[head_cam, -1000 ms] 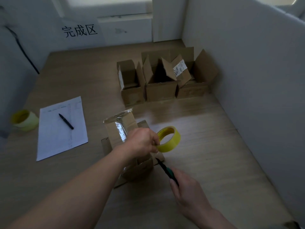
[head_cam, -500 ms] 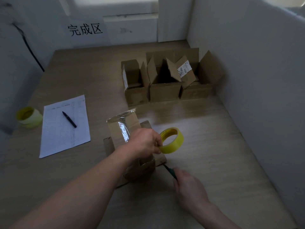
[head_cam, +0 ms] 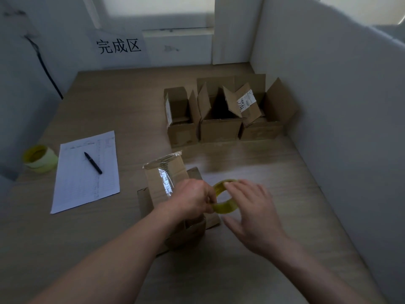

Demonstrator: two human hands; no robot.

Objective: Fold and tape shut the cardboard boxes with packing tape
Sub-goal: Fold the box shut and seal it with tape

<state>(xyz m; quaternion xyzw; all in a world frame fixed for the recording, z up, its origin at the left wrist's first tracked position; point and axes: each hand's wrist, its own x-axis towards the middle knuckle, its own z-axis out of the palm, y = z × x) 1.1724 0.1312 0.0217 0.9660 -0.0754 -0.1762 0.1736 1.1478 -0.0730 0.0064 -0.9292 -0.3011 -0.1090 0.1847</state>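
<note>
White partition walls (head_cam: 341,110) enclose a wood-grain tabletop (head_cam: 274,172). Three open brown cardboard boxes (head_cam: 221,119) are lined up at upper centre; a printed sheet (head_cam: 87,185) with a black pen (head_cam: 93,159) lies at left. At centre, a yellow-cored roll of packing tape (head_cam: 225,208) is gripped by the left hand (head_cam: 192,199) over a taped cardboard box (head_cam: 166,185), while the spread fingers of the right hand (head_cam: 252,211) rest on the roll.

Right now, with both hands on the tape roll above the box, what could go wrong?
1. The left hand grips the roll and nothing holds the box; pulling tape could drag or tip it.
2. One flap stands upright with loose clear tape at its top edge; that tape may stick to a hand or to itself.
3. The right hand has straight fingers on the roll, so the tape end could slip back.
</note>
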